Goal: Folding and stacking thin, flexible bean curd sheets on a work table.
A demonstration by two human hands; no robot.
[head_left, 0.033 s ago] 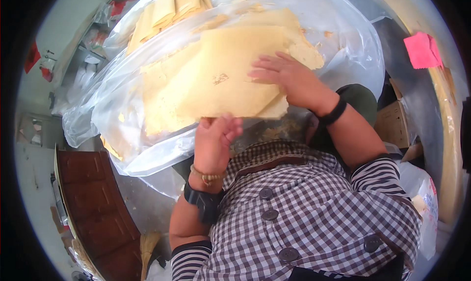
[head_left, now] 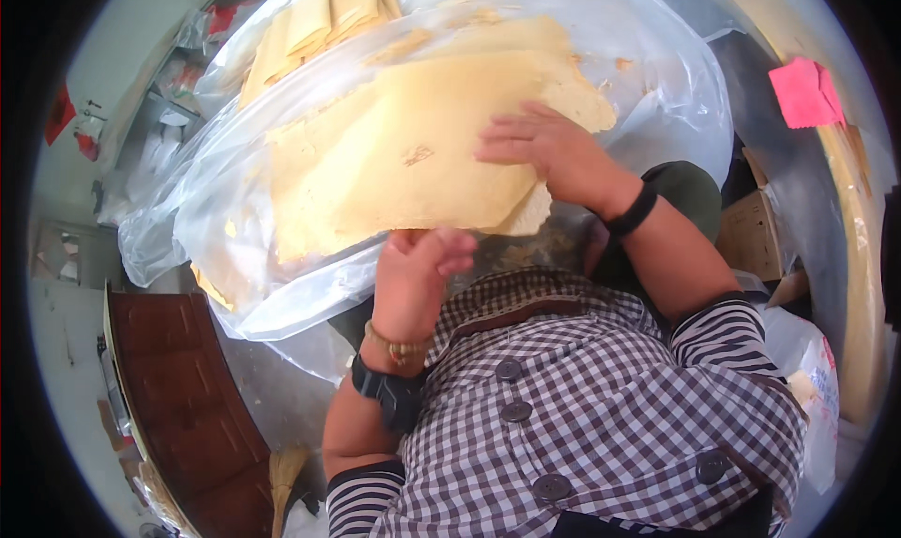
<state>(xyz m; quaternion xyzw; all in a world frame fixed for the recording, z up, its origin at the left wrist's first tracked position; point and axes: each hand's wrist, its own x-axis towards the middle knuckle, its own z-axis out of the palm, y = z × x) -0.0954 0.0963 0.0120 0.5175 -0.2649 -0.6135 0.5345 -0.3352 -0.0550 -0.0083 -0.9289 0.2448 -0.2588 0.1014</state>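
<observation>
A thin pale-yellow sheet, pliable and with a small dark mark on it, lies on top of other ragged-edged sheets of the same kind. At its near edge is my left hand, fingers curled and closed on the rim; the exact contact is partly hidden. My right hand rests on the right part of the top sheet, palm down with fingers stretched out. Clear plastic film spreads beneath the sheets.
Folded yellow bundles sit at the far left of the round, plastic-covered surface. A brown wooden cabinet stands at lower left with a straw broom beside it. To the right are a pink cloth and a cardboard box.
My left hand has shifted slightly right along the near edge. The top sheet lies flatter, its left edge less distinct from the sheets beneath. My right hand has barely moved.
</observation>
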